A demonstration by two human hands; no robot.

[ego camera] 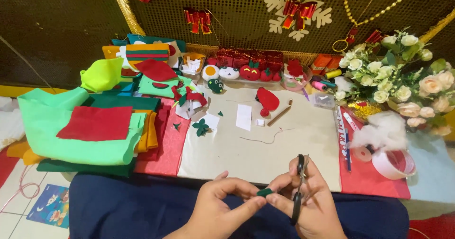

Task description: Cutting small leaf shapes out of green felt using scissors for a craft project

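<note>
Head view is showing the left hand (215, 210) pinching a small green felt piece (264, 191) over the lap while the right hand (310, 201), grip closed around black scissors (298, 191), is likely trimming it, needing careful turning.

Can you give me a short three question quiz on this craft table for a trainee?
1. True or false: the right hand holds scissors.
2. What colour is the small felt piece pinched by the left hand?
A red
B dark green
C yellow
3. Which side of the table has the flowers?

Key
1. True
2. B
3. The person's right
</note>
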